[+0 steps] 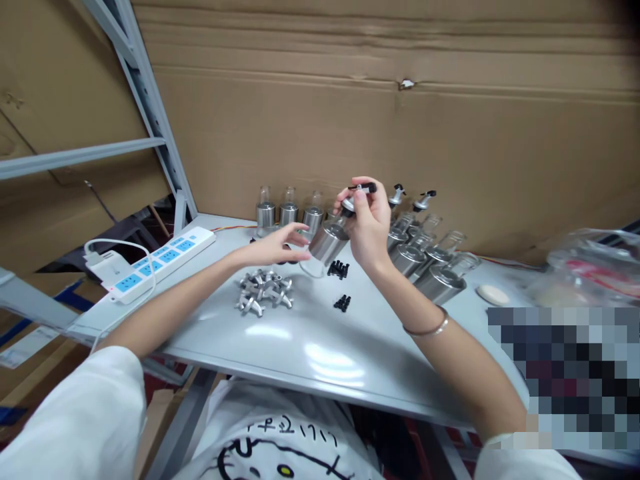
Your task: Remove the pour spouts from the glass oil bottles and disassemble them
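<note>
A glass bottle with a brushed-metal sleeve (327,244) is tilted over the table. My right hand (369,223) is closed around its neck, where a metal pourer spout with a black tip (367,188) sits on top. Beside the bottle's lower left, my left hand (280,245) has its fingers apart and holds nothing; I cannot tell whether its fingertips touch the sleeve. Below that hand lies a pile of silvery metal spouts (263,292). Small black parts lie in one group (339,269) under the bottle and another group (343,303) closer to me.
Several sleeved bottles (289,212) line the back left, and more bottles (441,283) stand at right, some with spouts. A white power strip (163,263) lies at left. A round white object (493,295) and plastic bag (590,270) are at right. Cardboard (300,127) walls the back.
</note>
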The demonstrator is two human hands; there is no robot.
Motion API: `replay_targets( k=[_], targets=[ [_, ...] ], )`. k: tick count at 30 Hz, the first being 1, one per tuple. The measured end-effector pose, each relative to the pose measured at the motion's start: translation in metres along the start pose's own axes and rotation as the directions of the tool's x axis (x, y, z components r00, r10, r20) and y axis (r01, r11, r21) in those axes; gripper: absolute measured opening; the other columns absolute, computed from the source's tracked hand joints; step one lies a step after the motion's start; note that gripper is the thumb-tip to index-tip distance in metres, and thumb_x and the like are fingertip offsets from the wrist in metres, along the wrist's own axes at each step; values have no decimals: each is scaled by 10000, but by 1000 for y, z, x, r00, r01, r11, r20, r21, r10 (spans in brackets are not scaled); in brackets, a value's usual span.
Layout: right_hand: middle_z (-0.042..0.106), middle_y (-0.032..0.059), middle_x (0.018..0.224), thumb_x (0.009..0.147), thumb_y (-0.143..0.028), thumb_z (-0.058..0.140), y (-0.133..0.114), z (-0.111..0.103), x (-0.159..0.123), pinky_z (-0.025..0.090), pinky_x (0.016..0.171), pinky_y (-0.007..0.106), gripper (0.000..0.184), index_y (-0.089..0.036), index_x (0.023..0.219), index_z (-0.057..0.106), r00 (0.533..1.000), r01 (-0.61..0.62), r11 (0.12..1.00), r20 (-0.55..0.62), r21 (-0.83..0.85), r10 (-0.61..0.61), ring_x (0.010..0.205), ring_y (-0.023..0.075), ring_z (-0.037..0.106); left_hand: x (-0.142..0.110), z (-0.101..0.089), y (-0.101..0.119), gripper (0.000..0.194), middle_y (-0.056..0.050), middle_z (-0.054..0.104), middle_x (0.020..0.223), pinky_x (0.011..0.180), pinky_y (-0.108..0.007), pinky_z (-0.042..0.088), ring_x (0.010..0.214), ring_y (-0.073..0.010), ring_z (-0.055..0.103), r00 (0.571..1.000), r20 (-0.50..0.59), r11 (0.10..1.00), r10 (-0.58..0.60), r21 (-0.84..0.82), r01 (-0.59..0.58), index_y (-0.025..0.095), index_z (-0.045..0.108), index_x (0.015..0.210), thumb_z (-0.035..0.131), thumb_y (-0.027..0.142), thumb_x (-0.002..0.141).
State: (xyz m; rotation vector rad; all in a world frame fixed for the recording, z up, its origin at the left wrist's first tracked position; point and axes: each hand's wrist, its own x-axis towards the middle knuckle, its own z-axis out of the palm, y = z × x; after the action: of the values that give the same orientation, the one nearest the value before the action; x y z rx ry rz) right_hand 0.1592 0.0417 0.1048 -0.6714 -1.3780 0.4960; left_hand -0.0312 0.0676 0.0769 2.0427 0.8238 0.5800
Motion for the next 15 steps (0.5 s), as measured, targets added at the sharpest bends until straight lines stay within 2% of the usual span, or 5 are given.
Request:
replay_targets(
  k=[3, 6, 10, 12, 15],
  targets=[
    [544, -3, 818, 916, -476, 478, -37, 4, -28, 515, 683, 295, 194, -297, 990, 494, 994, -75, 992, 86, 99, 67, 734, 144, 582, -23, 39, 18, 693, -135, 587, 1236, 1037, -433, 375, 1170, -260, 545, 999, 44, 984, 28, -176, -19, 165, 439, 1253, 752, 360, 666],
    [563, 0, 818, 901, -428, 530, -66, 7, -54, 528, 674, 308, 148, -306, 983, 518, 974, -180, 967, 171, 178, 150, 736, 156, 584, -46, 65, 29, 617, -97, 623, 1149, 940, -412, 444, 1064, -252, 585, 996, 84, 955, 25, -296, 0, 172, 510, 1160, 777, 305, 620],
    [600, 7, 839, 915, -384, 521, -85, 6, -80, 548, 658, 331, 132, -324, 1033, 515, 937, -291, 923, 269, 251, 223, 744, 170, 599, -65, 84, 37, 412, -33, 621, 833, 709, -323, 477, 775, -181, 585, 978, 202, 932, 59, -363, 18, 139, 558, 920, 740, 291, 582],
    [620, 10, 881, 920, -390, 517, -89, 5, -92, 562, 675, 350, 190, -345, 1102, 484, 938, -280, 919, 284, 276, 201, 777, 178, 616, -69, 90, 37, 341, -3, 568, 752, 662, -301, 463, 726, -161, 551, 975, 200, 933, 98, -359, -20, 141, 540, 846, 712, 263, 578],
    [613, 27, 992, 891, -349, 583, -88, 5, -107, 569, 750, 367, 324, -339, 1185, 450, 947, -212, 932, 298, 295, 121, 898, 186, 625, -74, 97, 34, 350, 14, 518, 738, 648, -288, 463, 724, -155, 529, 979, 156, 926, 135, -370, -69, 143, 520, 848, 702, 241, 566]
  ],
)
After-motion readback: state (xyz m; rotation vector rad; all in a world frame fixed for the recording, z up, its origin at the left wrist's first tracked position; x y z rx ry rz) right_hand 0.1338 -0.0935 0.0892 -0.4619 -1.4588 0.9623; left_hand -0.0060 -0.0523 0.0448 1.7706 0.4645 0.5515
